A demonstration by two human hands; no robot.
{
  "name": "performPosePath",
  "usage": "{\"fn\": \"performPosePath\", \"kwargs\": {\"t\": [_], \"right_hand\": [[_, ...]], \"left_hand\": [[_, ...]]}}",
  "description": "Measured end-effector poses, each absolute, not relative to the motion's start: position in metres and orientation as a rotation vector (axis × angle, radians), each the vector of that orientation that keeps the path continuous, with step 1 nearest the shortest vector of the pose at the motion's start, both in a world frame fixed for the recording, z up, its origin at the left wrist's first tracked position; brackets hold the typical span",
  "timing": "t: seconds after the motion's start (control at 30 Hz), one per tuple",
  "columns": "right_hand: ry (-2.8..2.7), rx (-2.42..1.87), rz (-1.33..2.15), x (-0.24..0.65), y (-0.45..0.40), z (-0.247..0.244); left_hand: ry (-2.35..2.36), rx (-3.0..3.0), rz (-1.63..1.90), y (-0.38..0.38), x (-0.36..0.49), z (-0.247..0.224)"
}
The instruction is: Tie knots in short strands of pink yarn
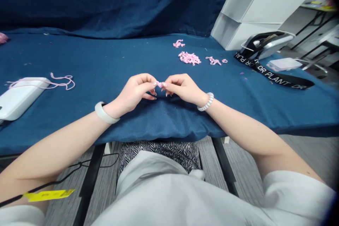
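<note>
Pinching a small pink piece (pixel 159 84) between them, your two hands meet above the near part of the blue-covered counter (pixel 106 56). Your left hand (pixel 135 92) grips one end of it with thumb and index finger; your right hand (pixel 185 87) grips the other end in the same way. The hands are close together but apart, and the fingers hide part of the piece.

Beyond your right hand lies a pink pile (pixel 190 58), with a small cluster (pixel 178 43) behind it, then a loose bunch (pixel 213 61) and a tiny loop (pixel 224 61) to its right. Over on your left, pink yarn (pixel 62 84) runs across a white case (pixel 22 95) and curls onto the cloth. At the far right, a black lettered strap (pixel 275 76) lies near a flat box (pixel 284 64), with tall white boxes (pixel 265 3) farther back.
</note>
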State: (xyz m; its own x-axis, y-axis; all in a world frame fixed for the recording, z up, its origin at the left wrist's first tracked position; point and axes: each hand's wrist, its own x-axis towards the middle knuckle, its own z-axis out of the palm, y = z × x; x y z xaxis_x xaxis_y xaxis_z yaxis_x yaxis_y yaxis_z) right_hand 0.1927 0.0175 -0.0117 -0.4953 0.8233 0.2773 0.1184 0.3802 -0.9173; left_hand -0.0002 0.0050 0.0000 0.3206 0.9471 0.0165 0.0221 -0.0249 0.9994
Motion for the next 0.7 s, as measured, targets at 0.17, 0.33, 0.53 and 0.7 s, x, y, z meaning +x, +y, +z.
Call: {"fn": "performPosePath", "kwargs": {"t": [0.17, 0.33, 0.53, 0.7], "right_hand": [[-1.850, -0.802, 1.164, 0.1928, 0.0174, -0.0114], [-1.844, -0.789, 1.159, 0.1935, 0.0178, -0.0114], [-1.827, -0.807, 1.175, 0.1935, 0.0172, -0.0110], [-1.813, -0.801, 1.174, 0.1937, 0.0180, -0.0116]], "left_hand": [[0.937, 1.320, 0.928, 0.0057, -0.0003, 0.0005], [0.912, 1.321, 0.905, 0.0065, -0.0010, -0.0006], [0.937, 1.359, 0.926, 0.0053, -0.0010, -0.0007], [0.969, 1.386, 0.936, 0.0047, 0.0007, -0.0017]]}}
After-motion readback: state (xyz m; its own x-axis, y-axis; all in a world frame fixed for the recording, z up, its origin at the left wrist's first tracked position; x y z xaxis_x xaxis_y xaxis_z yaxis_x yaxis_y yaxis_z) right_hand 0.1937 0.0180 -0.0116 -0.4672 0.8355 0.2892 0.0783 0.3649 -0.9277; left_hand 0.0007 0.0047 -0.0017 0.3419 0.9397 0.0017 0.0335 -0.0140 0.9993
